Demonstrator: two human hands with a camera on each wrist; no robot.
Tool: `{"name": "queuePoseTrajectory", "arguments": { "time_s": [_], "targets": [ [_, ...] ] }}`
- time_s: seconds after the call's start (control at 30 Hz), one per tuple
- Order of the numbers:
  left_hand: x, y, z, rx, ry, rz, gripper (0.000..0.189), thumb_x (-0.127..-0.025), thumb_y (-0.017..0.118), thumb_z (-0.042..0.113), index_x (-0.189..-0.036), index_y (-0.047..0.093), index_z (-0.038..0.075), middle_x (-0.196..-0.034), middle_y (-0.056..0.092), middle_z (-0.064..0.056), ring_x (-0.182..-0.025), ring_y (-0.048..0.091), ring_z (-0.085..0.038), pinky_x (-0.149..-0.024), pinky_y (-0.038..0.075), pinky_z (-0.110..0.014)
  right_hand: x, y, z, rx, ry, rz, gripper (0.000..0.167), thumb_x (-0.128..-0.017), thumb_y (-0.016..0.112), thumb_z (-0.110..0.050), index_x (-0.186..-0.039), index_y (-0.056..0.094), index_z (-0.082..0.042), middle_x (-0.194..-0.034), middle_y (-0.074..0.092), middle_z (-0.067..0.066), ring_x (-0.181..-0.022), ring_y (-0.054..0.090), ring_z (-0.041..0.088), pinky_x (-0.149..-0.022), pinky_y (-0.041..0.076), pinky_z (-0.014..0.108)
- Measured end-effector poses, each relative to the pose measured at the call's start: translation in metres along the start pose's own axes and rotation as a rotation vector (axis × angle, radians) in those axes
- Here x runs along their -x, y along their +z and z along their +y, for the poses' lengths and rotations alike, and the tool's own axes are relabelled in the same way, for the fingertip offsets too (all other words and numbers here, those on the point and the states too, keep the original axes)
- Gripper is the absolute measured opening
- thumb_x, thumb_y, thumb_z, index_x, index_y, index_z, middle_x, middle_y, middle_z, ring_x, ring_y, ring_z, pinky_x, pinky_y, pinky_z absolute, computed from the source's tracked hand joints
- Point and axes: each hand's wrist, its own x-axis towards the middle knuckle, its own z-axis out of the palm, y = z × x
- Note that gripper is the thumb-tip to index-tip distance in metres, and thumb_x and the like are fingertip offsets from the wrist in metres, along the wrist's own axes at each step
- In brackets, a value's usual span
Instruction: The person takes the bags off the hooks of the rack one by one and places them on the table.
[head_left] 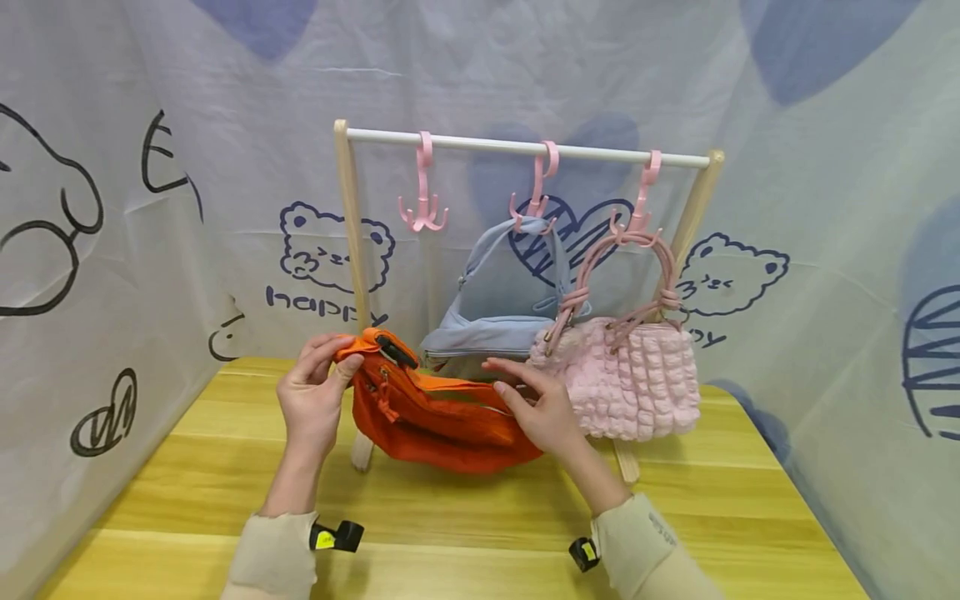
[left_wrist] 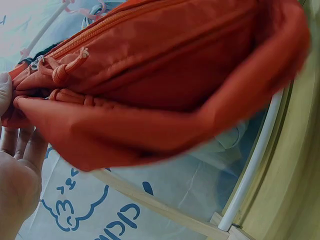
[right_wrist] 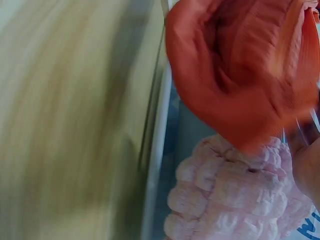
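An orange waist bag (head_left: 442, 429) hangs between my two hands, above the table and in front of the rack. My left hand (head_left: 313, 400) pinches its left end between thumb and fingers, beside a black buckle (head_left: 396, 351). At the other end my right hand (head_left: 551, 414) holds the bag's corner, thumb on the near side. In the left wrist view the bag's zipper (left_wrist: 100, 31) and corded pull (left_wrist: 65, 70) face the camera. The right wrist view shows the bag's end (right_wrist: 235, 100) overlapping a pink bag (right_wrist: 230, 195); most of my right hand is outside that view.
A wooden rack with a white rail (head_left: 480, 144) stands on the wooden table (head_left: 450, 533). Its left pink hook (head_left: 423, 187) carries nothing. A light blue bag (head_left: 487, 335) hangs from the middle hook, a pink puffy bag (head_left: 637, 379) from the right one.
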Motion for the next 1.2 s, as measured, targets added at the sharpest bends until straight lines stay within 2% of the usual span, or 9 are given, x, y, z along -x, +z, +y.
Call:
{"name": "queuePoseTrajectory", "arguments": {
  "time_s": [0.1,0.3,0.53,0.63,0.77,0.97,1.07,1.2],
  "targets": [
    [0.000,0.000,0.001,-0.001,0.013,0.003,0.021,-0.088,0.076,-0.009,-0.108,0.075,-0.013,-0.113,0.063,-0.008,-0.108,0.068,-0.017,-0.083,0.060,-0.021,0.005,0.004,0.003,-0.043,0.021,-0.025,0.035,-0.098,0.067,0.007,-0.132,0.067,0.006,-0.125,0.072,0.020,-0.103,0.072,0.035,-0.085,0.059,0.023],
    [0.000,-0.001,0.002,0.010,0.039,0.032,0.021,-0.087,0.077,-0.009,-0.107,0.074,-0.015,-0.112,0.064,-0.009,-0.107,0.068,-0.019,-0.087,0.058,-0.021,0.018,0.009,0.005,-0.076,0.052,-0.034,0.036,-0.097,0.068,0.006,-0.133,0.067,0.005,-0.125,0.072,0.020,-0.105,0.072,0.025,-0.088,0.060,0.026],
    [-0.002,0.001,0.003,0.058,0.089,0.101,0.022,-0.085,0.079,-0.010,-0.106,0.074,-0.017,-0.110,0.064,-0.011,-0.104,0.070,-0.019,-0.085,0.058,-0.020,0.041,0.009,0.006,-0.058,0.061,-0.072,0.041,-0.095,0.072,0.004,-0.136,0.066,0.001,-0.129,0.071,0.018,-0.109,0.071,0.038,-0.091,0.060,0.044],
    [-0.002,0.001,0.004,0.033,0.102,0.116,0.025,-0.085,0.080,-0.007,-0.106,0.073,-0.018,-0.110,0.064,-0.010,-0.102,0.070,-0.018,-0.084,0.059,-0.020,0.050,0.008,0.006,-0.072,0.095,-0.083,0.046,-0.093,0.076,0.002,-0.137,0.065,-0.001,-0.131,0.070,0.016,-0.112,0.070,0.041,-0.095,0.058,0.051],
    [-0.003,0.001,0.005,0.021,0.101,0.125,0.027,-0.085,0.080,-0.006,-0.107,0.071,-0.019,-0.110,0.064,-0.009,-0.101,0.070,-0.018,-0.084,0.059,-0.020,0.058,0.007,0.006,-0.076,0.113,-0.095,0.052,-0.088,0.081,0.000,-0.138,0.066,-0.003,-0.133,0.069,0.014,-0.114,0.069,0.040,-0.098,0.057,0.047],
    [-0.003,0.002,0.007,0.021,0.104,0.147,0.029,-0.085,0.080,-0.005,-0.109,0.071,-0.020,-0.107,0.065,-0.008,-0.101,0.069,-0.018,-0.086,0.059,-0.022,0.068,0.009,0.006,-0.064,0.122,-0.121,0.066,-0.081,0.089,-0.004,-0.142,0.063,-0.009,-0.138,0.067,0.012,-0.119,0.069,0.029,-0.098,0.057,0.045],
    [-0.003,0.003,0.008,0.021,0.106,0.166,0.029,-0.086,0.079,-0.005,-0.109,0.070,-0.021,-0.106,0.065,-0.008,-0.098,0.069,-0.017,-0.086,0.059,-0.022,0.071,0.010,0.007,-0.059,0.119,-0.131,0.075,-0.078,0.091,-0.004,-0.145,0.060,-0.008,-0.143,0.062,0.014,-0.122,0.067,0.028,-0.099,0.057,0.044],
    [-0.004,0.004,0.009,0.022,0.101,0.191,0.027,-0.087,0.078,-0.005,-0.109,0.071,-0.019,-0.104,0.064,-0.007,-0.094,0.070,-0.016,-0.085,0.059,-0.022,0.072,0.011,0.008,-0.016,0.103,-0.125,0.076,-0.080,0.090,-0.003,-0.148,0.058,-0.008,-0.146,0.059,0.015,-0.120,0.067,0.029,-0.093,0.060,0.041]
  ]
}}
